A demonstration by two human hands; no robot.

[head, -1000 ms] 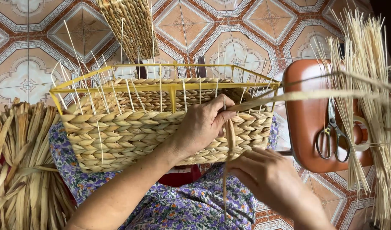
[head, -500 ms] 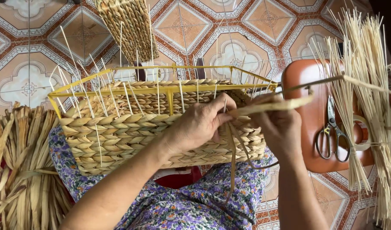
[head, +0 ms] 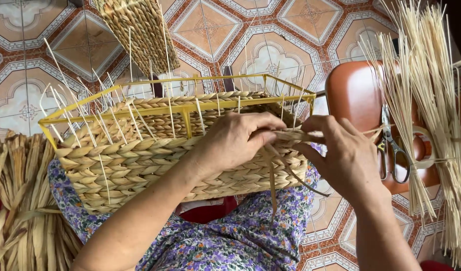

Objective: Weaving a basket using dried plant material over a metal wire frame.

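A half-woven basket (head: 140, 160) of braided straw rope on a yellow wire frame (head: 190, 100) rests on my lap. Thin pale stakes stick up from its rim. My left hand (head: 235, 140) presses against the basket's near wall by its right corner and pinches a straw strand (head: 296, 134) there. My right hand (head: 341, 150) grips the same strand at the corner, just right of the left hand. Loose strand ends (head: 273, 185) hang down below the hands.
A brown plastic stool (head: 358, 100) stands at the right with scissors (head: 393, 155) on it. Bundles of thin pale reeds (head: 431, 100) lie across it. Flat dried straw (head: 19, 200) is heaped at the left. Another woven piece (head: 140, 30) lies on the tiled floor beyond.
My right hand has come up from below the basket to its right corner and pulled the long strand in; the strand no longer stretches out to the right.
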